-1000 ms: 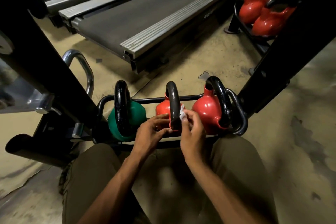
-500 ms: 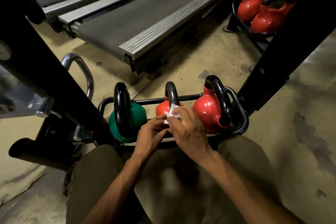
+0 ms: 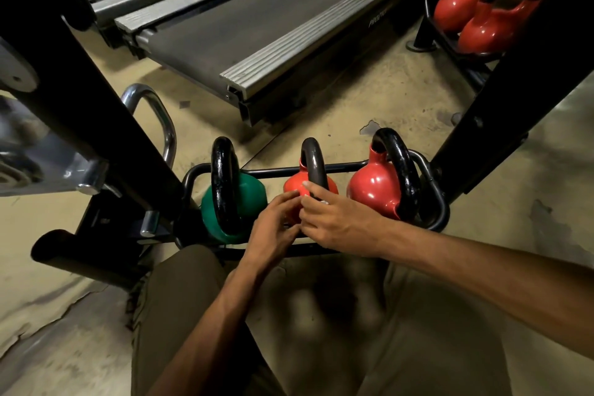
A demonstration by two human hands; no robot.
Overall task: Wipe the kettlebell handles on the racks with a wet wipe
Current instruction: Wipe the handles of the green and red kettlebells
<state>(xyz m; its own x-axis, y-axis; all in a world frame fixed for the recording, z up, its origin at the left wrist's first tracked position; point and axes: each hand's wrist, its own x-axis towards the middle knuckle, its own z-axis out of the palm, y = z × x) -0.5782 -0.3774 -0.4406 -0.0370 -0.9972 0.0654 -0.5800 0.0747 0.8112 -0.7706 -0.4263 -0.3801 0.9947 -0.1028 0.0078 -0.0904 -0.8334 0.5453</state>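
Three black handles stand in a row, and the middle handle [image 3: 313,160] is the one being handled: the right hand [image 3: 337,222] curls round its lower part, forefinger laid up the bar, with only a white sliver of the wet wipe [image 3: 323,202] showing under the fingers. The left hand [image 3: 275,226] is just beside it, fingers bent, tips at the foot of the same handle; whether it pinches anything cannot be told. That handle belongs to the small red kettlebell [image 3: 294,185], which sits in the low tube rack [image 3: 276,172] between a green kettlebell [image 3: 249,199] on the left and a larger red kettlebell [image 3: 373,191] on the right. Beyond, a second rack [image 3: 421,32] holds two red kettlebells [image 3: 453,6]. A treadmill [image 3: 257,19] lies across the floor; the lettering on its side rail is too dim to read.
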